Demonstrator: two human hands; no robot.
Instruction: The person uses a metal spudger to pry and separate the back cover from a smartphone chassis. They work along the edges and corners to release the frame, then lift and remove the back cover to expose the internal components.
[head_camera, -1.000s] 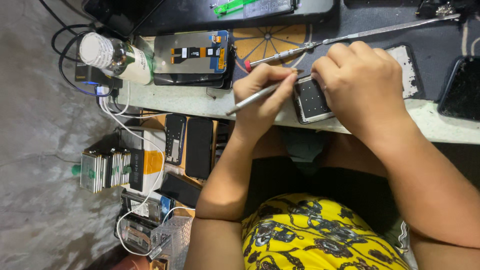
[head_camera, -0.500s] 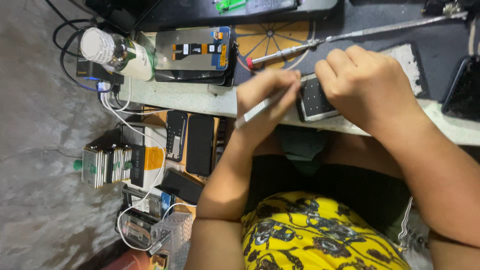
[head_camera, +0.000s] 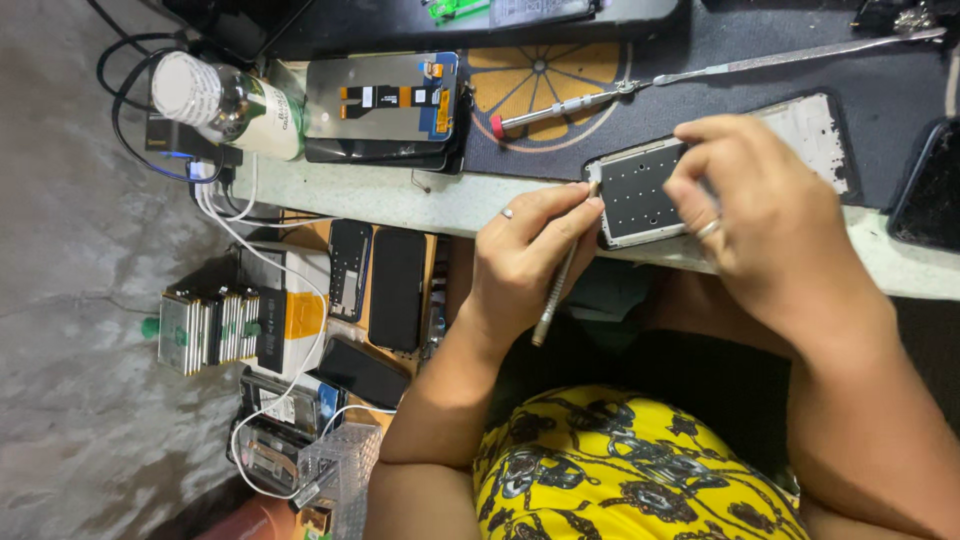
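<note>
Since a second ago the right hand (head_camera: 770, 220) has slid toward 3 o'clock, uncovering more of the opened phone (head_camera: 640, 190). The left hand (head_camera: 520, 260) has also swung its screwdriver (head_camera: 555, 290) so the handle now points to 6 o'clock.

The phone lies on the near edge of the table (head_camera: 400, 195), half on the dark mat (head_camera: 880, 90), its grey inner plate facing up. The left hand is closed narrowly round the screwdriver, with the tip at the phone's 9 o'clock edge. The right hand is curled over the phone's other end, pinning it.

Judged step: working a fastener at that edge (the screw itself is too small to see). The next move calls for a seated tip, light downward pressure and a steady pin.

At 11 o'clock are a spare screwdriver (head_camera: 560, 108), a loose screen panel (head_camera: 385, 100) and a bottle (head_camera: 225, 105).
</note>
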